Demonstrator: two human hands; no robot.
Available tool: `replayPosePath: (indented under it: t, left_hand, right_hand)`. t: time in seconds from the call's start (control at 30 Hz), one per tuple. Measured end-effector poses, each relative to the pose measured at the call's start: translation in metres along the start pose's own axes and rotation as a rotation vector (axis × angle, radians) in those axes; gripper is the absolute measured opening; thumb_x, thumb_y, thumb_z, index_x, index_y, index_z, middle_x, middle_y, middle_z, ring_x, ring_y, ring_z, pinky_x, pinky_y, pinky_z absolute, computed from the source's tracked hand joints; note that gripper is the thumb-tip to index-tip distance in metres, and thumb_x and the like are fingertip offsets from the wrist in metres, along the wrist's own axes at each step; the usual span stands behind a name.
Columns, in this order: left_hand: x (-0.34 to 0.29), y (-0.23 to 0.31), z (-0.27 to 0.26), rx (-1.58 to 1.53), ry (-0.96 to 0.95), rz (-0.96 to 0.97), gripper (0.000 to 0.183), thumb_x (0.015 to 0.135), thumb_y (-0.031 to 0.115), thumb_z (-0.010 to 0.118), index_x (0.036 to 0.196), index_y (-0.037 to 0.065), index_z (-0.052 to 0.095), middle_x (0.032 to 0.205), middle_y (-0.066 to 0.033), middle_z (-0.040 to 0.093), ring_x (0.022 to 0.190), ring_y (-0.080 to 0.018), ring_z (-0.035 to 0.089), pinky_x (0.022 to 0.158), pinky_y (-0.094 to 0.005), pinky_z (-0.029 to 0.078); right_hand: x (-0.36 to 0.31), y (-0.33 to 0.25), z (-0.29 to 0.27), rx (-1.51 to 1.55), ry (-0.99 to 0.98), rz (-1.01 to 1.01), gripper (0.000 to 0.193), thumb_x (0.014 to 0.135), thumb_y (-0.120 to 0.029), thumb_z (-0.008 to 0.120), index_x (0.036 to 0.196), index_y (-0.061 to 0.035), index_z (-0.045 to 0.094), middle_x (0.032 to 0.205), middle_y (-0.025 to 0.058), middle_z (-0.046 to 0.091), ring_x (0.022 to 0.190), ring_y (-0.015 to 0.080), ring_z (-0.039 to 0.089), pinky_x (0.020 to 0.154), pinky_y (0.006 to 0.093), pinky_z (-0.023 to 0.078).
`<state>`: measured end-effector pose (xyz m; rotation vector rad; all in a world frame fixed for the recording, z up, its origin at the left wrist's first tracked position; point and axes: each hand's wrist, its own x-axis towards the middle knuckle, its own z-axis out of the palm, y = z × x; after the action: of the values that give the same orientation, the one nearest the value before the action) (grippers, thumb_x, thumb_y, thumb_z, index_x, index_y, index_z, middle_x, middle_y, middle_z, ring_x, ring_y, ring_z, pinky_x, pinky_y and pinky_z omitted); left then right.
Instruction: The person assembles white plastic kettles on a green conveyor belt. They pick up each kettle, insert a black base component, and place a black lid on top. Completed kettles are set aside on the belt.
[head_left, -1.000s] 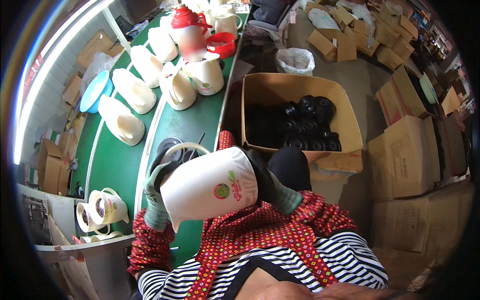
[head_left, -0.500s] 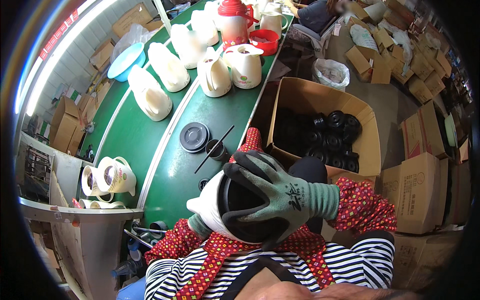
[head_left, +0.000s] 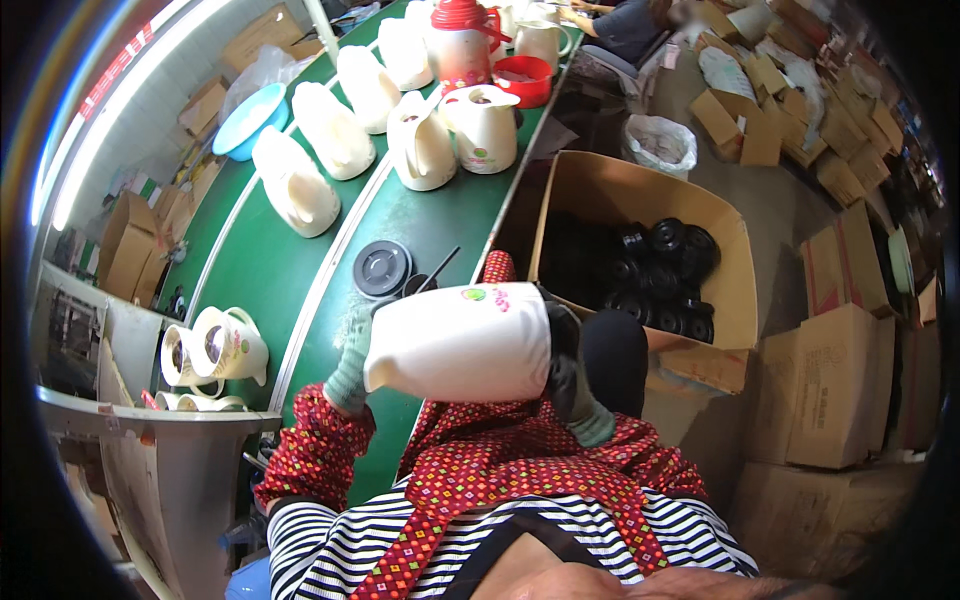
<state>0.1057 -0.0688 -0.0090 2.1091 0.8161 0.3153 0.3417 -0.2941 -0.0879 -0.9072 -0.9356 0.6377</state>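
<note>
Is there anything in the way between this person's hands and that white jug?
Apart from the worn gloves, nothing visible is in the way. The left hand is at the spout end of the white jug, the right hand at the opposite end, though the grips are partly hidden.

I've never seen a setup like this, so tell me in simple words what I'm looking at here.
There's no machine here: the grip is just a person's own gloved hands. A wide fisheye camera worn on the head looks down, so straight edges seem bent. The left hand and right hand hold a white jug sideways between them, left at the spout end, right at the opposite end. On the green tabletop are a black disc, more jugs, a red flask and a red basin. Rightward, a cardboard box holds black round parts.
</note>
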Motion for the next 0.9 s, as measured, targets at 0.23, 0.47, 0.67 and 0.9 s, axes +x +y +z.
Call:
replayPosePath:
  t: [0.23, 0.47, 0.67, 0.9]
  left_hand:
    - [0.024, 0.091, -0.011, 0.582, 0.011, 0.088, 0.043, 0.075, 0.026, 0.082, 0.113, 0.008, 0.073, 0.094, -0.0221, 0.074, 0.088, -0.0436, 0.072, 0.078, -0.0480, 0.059]
    - [-0.005, 0.129, -0.037, 0.403, 0.037, 0.435, 0.081, 0.071, 0.031, 0.093, 0.141, 0.006, 0.060, 0.143, -0.0260, 0.057, 0.133, -0.0446, 0.056, 0.109, -0.0521, 0.048]
    - [-0.007, 0.121, -0.003, 0.512, -0.200, 0.636, 0.072, 0.066, 0.045, 0.092, 0.127, 0.014, 0.071, 0.167, -0.0288, 0.027, 0.155, -0.0571, 0.019, 0.123, -0.0701, 0.021]
    - [-0.001, 0.115, 0.020, 0.518, -0.246, 0.704, 0.058, 0.071, 0.048, 0.089, 0.112, 0.010, 0.075, 0.162, -0.0295, 0.033, 0.151, -0.0544, 0.027, 0.124, -0.0708, 0.019]
  right_hand:
    - [0.048, -0.084, 0.034, -0.682, -0.386, -0.291, 0.100, 0.078, -0.039, 0.090, 0.162, -0.0111, 0.042, 0.162, 0.0260, 0.037, 0.147, 0.0494, 0.039, 0.122, 0.0560, 0.034]
    - [0.049, -0.093, 0.007, -0.840, -0.485, -0.147, 0.081, 0.074, -0.021, 0.089, 0.149, -0.0185, 0.059, 0.157, 0.0273, 0.043, 0.139, 0.0456, 0.050, 0.116, 0.0512, 0.041]
    - [0.047, -0.116, 0.011, -1.030, -0.598, -0.048, 0.077, 0.071, -0.033, 0.090, 0.141, -0.0149, 0.064, 0.159, 0.0319, 0.038, 0.141, 0.0498, 0.046, 0.115, 0.0566, 0.039]
    - [0.039, -0.116, 0.030, -1.275, -0.609, -0.058, 0.062, 0.074, -0.036, 0.083, 0.130, -0.0127, 0.068, 0.156, 0.0338, 0.038, 0.138, 0.0494, 0.045, 0.113, 0.0575, 0.038]
